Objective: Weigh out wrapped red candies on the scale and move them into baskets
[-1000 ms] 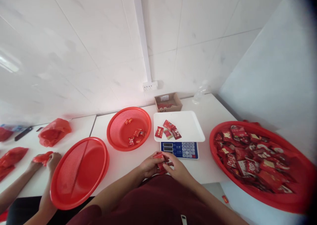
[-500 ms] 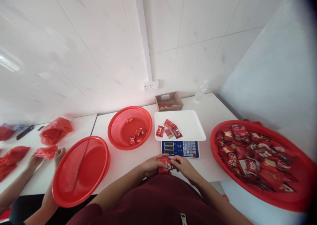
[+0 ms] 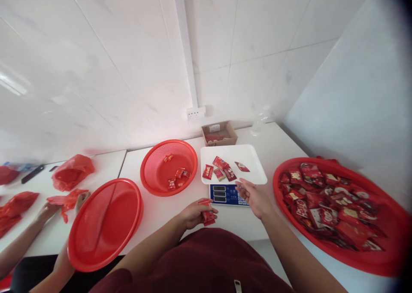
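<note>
My left hand (image 3: 193, 215) is closed around red snack packets (image 3: 208, 212) in front of the scale; how many is hidden by the fingers. Over the keypad of the blue digital scale (image 3: 222, 194) hovers my right hand (image 3: 252, 197), fingers apart and holding nothing. Just beyond its fingertips, a dark red packet (image 3: 242, 167) is on the white weighing tray (image 3: 254, 155), apart from a cluster of several red packets (image 3: 220, 162) on the tray's left half.
A large red basin (image 3: 278, 198) heaped with packets stands at right. Left are a red mesh basket (image 3: 151, 185) with a few sweets and an empty one (image 3: 128, 241). A cardboard box (image 3: 229, 139) sits behind the tray. At far left, a co-worker's hands (image 3: 48, 211) hold a red plastic bag (image 3: 69, 199).
A packet from my hands now lies on the tray's right half. My right hand has moved forward and right, away from my left, and opened. The co-worker's bag has spread out.
</note>
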Demonstrator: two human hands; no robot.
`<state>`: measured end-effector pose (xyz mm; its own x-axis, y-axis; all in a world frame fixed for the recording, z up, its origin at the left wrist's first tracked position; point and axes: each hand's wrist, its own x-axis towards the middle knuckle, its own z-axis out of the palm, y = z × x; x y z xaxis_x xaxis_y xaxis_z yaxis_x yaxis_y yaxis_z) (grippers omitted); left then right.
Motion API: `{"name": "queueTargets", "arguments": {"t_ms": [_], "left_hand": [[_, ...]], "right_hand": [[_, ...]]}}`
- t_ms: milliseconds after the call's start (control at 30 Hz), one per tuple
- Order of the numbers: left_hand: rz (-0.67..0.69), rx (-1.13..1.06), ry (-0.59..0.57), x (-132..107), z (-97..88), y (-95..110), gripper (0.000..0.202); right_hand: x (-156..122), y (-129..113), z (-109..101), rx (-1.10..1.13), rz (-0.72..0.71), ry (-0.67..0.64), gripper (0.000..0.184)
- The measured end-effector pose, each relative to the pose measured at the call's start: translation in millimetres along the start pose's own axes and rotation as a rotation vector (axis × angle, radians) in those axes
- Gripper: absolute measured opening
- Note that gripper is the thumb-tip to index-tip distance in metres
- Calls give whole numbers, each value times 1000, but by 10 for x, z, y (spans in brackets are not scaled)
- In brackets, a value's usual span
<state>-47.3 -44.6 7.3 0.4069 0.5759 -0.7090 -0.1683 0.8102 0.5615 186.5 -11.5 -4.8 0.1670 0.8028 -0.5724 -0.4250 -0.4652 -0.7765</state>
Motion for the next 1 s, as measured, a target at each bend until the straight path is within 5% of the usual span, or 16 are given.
{"name": "queueTargets", "arguments": {"t_ms": [200, 433, 533, 800, 1000], "left_hand": [[2, 141, -43, -16, 58, -11, 70], [95, 370, -256, -27, 213, -2, 47], [136, 428, -335, -30, 306, 10, 39], [89, 484, -281, -84, 381, 54, 44], [83, 443, -242, -44, 294, 19, 52]], "right_hand": [[-379, 288, 162, -509, 52, -355, 38], [-608, 365, 285, -613, 45, -640, 46], [-606, 387, 302, -602, -19, -660, 44], [-595, 421, 293, -566, -59, -660, 38], [-568, 388, 273, -645, -165, -545, 34]]}}
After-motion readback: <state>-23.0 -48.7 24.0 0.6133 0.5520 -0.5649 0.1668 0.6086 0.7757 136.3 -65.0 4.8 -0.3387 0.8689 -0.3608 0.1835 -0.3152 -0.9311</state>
